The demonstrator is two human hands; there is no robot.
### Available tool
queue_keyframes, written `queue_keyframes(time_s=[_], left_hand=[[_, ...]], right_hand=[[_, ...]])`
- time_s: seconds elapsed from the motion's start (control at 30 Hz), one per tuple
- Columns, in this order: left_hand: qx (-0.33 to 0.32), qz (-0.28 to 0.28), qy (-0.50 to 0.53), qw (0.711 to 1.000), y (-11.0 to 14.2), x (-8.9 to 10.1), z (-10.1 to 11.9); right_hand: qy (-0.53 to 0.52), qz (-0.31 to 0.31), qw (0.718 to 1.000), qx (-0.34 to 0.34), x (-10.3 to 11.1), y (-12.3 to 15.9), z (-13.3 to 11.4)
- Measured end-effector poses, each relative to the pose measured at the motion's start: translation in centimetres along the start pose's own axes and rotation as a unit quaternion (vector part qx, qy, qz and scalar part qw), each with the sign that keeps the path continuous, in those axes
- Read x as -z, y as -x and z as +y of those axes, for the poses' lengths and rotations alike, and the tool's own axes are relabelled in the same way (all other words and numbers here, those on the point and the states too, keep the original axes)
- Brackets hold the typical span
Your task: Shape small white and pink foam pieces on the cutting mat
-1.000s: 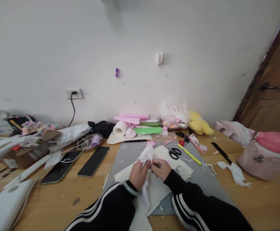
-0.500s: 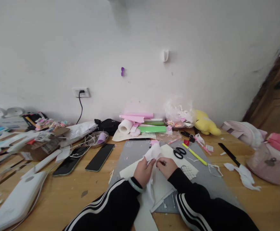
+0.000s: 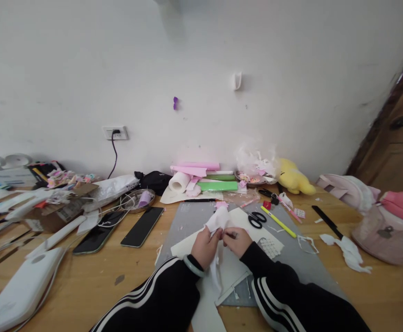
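A soft white sheet (image 3: 218, 220), thin like crepe paper or tissue, is bunched between my hands above the grey cutting mat (image 3: 184, 221). My left hand (image 3: 204, 246) pinches it from the left, thumb and fingers closed; a pale bangle circles that wrist. From the right, my right hand (image 3: 236, 240) meets it with fingertips pressed together at the sheet's edge. A long white strip (image 3: 215, 272) hangs down below the fingers. Cream paper (image 3: 231, 267) lies on the mat under both hands. Close to my right hand are black-handled scissors (image 3: 256, 220) and a yellow pen (image 3: 278, 221).
Rolls of pink paper (image 3: 201, 166) and a green roll (image 3: 218, 186) lie at the back. On the left are a phone (image 3: 142, 227), a second phone (image 3: 99, 233) and a white device (image 3: 23, 288). A black blade-like tool (image 3: 327, 220) and pink bag (image 3: 381, 235) sit right.
My right hand has come slightly closer to my left, its fingertips now meeting at the sheet. The whole view has shifted a little; the other things stay where they were.
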State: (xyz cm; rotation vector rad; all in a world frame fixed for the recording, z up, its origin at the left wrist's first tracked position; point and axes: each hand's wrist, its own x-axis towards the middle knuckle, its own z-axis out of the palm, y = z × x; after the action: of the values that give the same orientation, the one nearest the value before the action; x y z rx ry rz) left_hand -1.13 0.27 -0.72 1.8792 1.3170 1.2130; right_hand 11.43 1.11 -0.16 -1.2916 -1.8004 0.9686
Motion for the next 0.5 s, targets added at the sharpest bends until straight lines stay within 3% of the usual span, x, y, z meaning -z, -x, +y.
queue_keyframes(time_s=[0.5], left_hand=[[-0.013,0.002,0.029,0.999,-0.18,-0.33,-0.19]], right_hand=[[0.180,0.061,0.981,0.049,-0.19,0.11,-0.28]])
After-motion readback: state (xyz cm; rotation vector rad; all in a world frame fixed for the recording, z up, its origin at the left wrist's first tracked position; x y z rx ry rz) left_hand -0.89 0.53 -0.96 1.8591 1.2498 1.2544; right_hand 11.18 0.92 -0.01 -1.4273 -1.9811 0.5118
